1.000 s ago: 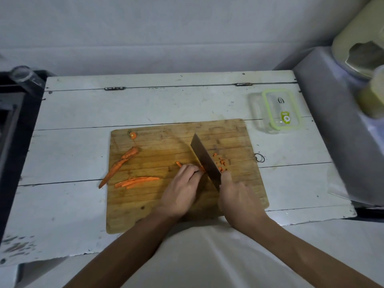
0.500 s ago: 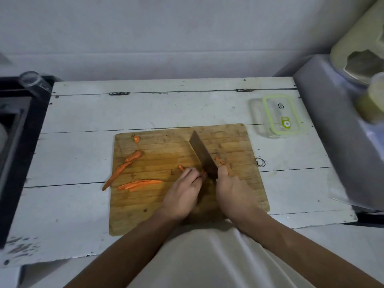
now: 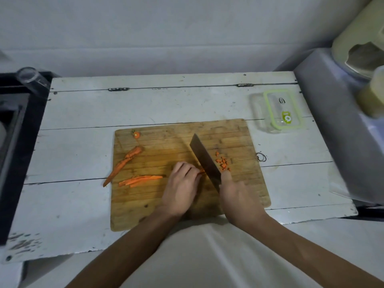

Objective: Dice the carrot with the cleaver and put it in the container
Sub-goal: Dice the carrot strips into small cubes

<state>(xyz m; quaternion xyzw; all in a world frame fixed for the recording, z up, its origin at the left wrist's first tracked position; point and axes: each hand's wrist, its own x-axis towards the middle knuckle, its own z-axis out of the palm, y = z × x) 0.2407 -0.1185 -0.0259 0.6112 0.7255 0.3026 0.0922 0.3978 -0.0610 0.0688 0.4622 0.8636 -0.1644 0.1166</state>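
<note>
On the wooden cutting board (image 3: 166,208) my right hand (image 3: 236,196) grips the handle of the dark cleaver (image 3: 204,161), whose blade stands on the board. My left hand (image 3: 182,183) holds down carrot strips (image 3: 201,171) with curled fingers, right against the blade's left side. A small pile of diced carrot (image 3: 222,162) lies just right of the blade. More carrot strips (image 3: 141,180) and a long carrot piece (image 3: 124,164) lie on the board's left part, with the cut carrot top (image 3: 136,134) near the far left corner. The clear container (image 3: 259,113) with its green-rimmed lid (image 3: 282,109) stands at the table's far right.
The board lies on a worn white wooden table (image 3: 83,109). A black sink (image 3: 12,142) with a glass (image 3: 31,79) on its edge borders the table on the left. A grey appliance (image 3: 342,132) crowds the right side. A small metal ring (image 3: 261,157) lies beside the board.
The cleaver went down and left against the strips, then back up and right, baring the diced pile again. My left hand shifted slightly left along the strips.
</note>
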